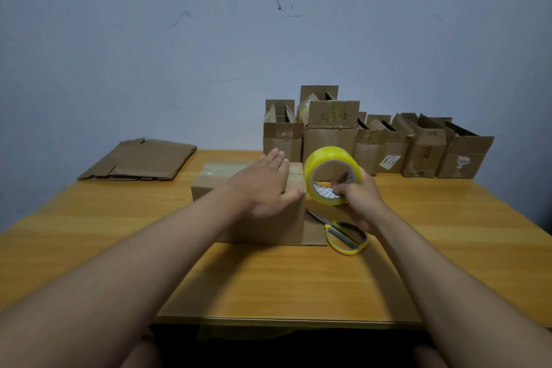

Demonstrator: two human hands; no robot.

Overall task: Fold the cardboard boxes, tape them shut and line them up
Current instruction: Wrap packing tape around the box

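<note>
two hands work: left hand (264, 185) spread flat on box (254, 218), right hand (357, 199) gripping tape roll (331, 175).

Closed cardboard box (254, 218) at table centre, tape roll (331, 178) at its right end.
Row of open boxes (379, 146) stands behind; flattened boxes (140, 161) lie far left.

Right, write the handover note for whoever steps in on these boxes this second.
Left hand: flat on top of the box at table centre, pressing it.
Right hand: grips the yellow tape roll at the box's right end.
Scissors lie on the table right of the box.
Done: tape shows along the box top; a row of boxes stands at the wall, flaps up.
Left: finish taping, line it up, fold the flat cardboard at far left.
</note>
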